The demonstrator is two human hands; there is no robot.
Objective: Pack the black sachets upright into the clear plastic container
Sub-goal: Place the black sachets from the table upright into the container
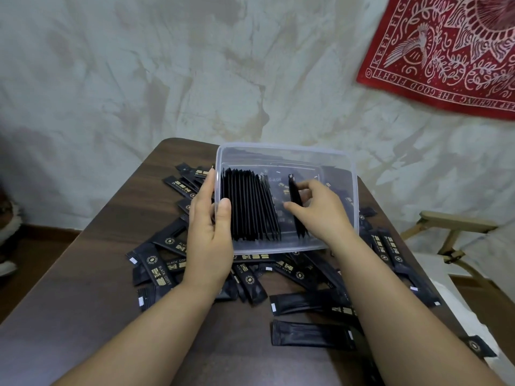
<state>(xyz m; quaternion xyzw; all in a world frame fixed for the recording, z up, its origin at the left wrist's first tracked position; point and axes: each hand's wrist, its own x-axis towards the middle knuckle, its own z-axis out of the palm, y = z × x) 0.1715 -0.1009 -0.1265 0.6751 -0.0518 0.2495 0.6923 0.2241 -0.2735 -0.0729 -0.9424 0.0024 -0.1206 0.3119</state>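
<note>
Squarely in the middle of the dark worktop (83,302) sits the clear plastic container (278,247), its open mouth tipped toward the camera and its near edge lying over some of the loose sachets (312,334).

The left hand (209,227) grips the container's left wall: the thumb hooks over the rim to the inside and the fingers lie along the outside. Inside the container, against that same wall, a packed row of sachets (250,207) stands on edge, the ones at its free end leaning a little.

The right hand (320,210) reaches into the container's right half and pinches a black sachet (294,193) between thumb and fingertips. Whether it holds one sachet or more, I cannot tell. The sachet stands on edge, apart from the packed row, with a bare strip of the container's floor between them.

More loose sachets lie flat to the left of the container, in front of it and to its right — several show gold print, and some overlap.

Beyond the container and to its right, a red patterned cloth (446,51) hangs on the mottled wall. A wooden chair frame (451,227) stands to the container's right, off the worktop.
</note>
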